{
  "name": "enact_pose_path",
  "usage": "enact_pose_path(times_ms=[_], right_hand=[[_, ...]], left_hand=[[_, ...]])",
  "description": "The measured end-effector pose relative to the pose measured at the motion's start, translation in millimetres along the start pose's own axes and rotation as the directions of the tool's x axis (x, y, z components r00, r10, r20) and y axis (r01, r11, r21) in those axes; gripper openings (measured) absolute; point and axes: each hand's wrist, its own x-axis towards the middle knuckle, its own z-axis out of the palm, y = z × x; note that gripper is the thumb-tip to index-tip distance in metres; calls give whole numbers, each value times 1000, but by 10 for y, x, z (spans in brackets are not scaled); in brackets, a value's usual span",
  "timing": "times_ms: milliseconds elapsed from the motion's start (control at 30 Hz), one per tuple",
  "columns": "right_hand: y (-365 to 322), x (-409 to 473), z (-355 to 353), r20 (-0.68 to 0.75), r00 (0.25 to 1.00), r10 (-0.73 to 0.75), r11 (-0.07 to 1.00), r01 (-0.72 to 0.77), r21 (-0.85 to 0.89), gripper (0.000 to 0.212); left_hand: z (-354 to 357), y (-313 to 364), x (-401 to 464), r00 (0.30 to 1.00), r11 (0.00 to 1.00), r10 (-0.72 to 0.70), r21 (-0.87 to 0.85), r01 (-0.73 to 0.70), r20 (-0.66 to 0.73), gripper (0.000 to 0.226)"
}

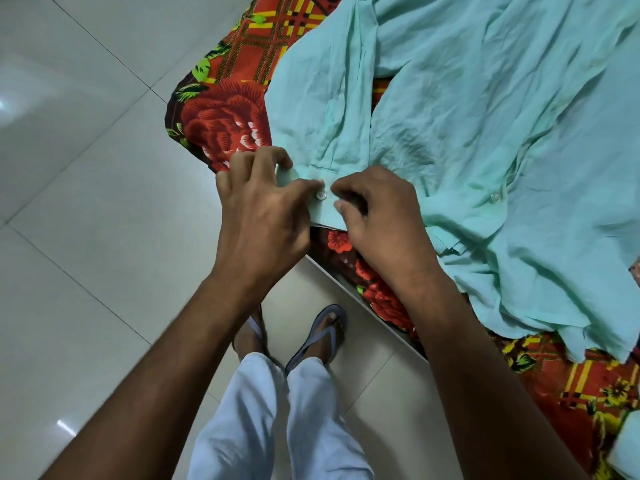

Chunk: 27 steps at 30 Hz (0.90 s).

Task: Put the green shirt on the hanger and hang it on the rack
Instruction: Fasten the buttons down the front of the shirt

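Observation:
The pale green shirt lies spread and wrinkled on a bed covered by a red floral blanket. One sleeve runs down to the bed's near corner, ending in a cuff with a white button. My left hand pinches the cuff's left side, thumb and fingers closed on the fabric. My right hand grips the cuff's right side just beside the button. No hanger or rack is in view.
White tiled floor lies to the left and below. My legs in light trousers and sandalled feet stand at the bed's white edge. A second shirt button shows further right.

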Motion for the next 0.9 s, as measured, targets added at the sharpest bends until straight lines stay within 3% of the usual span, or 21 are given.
enact_pose_path(times_ms=[100, 367, 600, 900], right_hand=[[23, -36, -46, -12, 999, -34, 999, 34, -22, 23], [568, -457, -670, -426, 904, 27, 987, -91, -130, 30], [1420, -1557, -1280, -641, 740, 205, 922, -366, -128, 26], [2039, -2812, -1383, -761, 460, 458, 761, -645, 68, 29]], left_hand=[[-63, 75, 51, 1000, 999, 29, 42, -30, 6, 31], [26, 1050, 282, 953, 944, 302, -149, -296, 25, 41], [553, 2442, -11, 792, 761, 606, -343, -550, 75, 41], [1141, 3624, -646, 558, 558, 812, -511, -655, 172, 40]])
